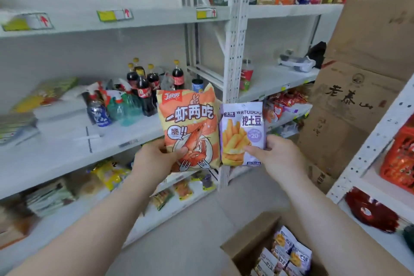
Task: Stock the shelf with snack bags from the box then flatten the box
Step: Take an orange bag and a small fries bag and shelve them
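On the left, the middle shelf (pixel 67 154) is showing a broad bare stretch along its near edge. Flat packets (pixel 44 96) are lying at its far left, and cola bottles (pixel 143 89) are standing in a cluster toward the back, just beside spray bottles (pixel 118 105) and a blue can (pixel 98 114).

The person's left hand (pixel 156 159) is gripping an orange shrimp snack bag (pixel 190 123) by its lower left corner, thumb pressing across the front. It is holding the bag upright in front of that shelf's near edge, off the board.

Just beside it on the right, a purple fries snack bag (pixel 244 127) is standing upright in the right hand (pixel 275 154), which is pinching its lower right corner with the thumb on the front. Both bags are hanging in the air in front of the white upright post (pixel 235 51) dividing the two shelf bays.

Below the hands, the pale floor (pixel 201 231) is lying open between the racks. At the near right, the cardboard box (pixel 246 244) is sitting open, with more purple bags (pixel 289 253) stacked inside.

Farther right, tall brown cartons (pixel 349 107) are standing stacked together, narrowing the aisle. A second rack (pixel 367 150) is cutting in at the right edge, carrying a red basket (pixel 401 159).
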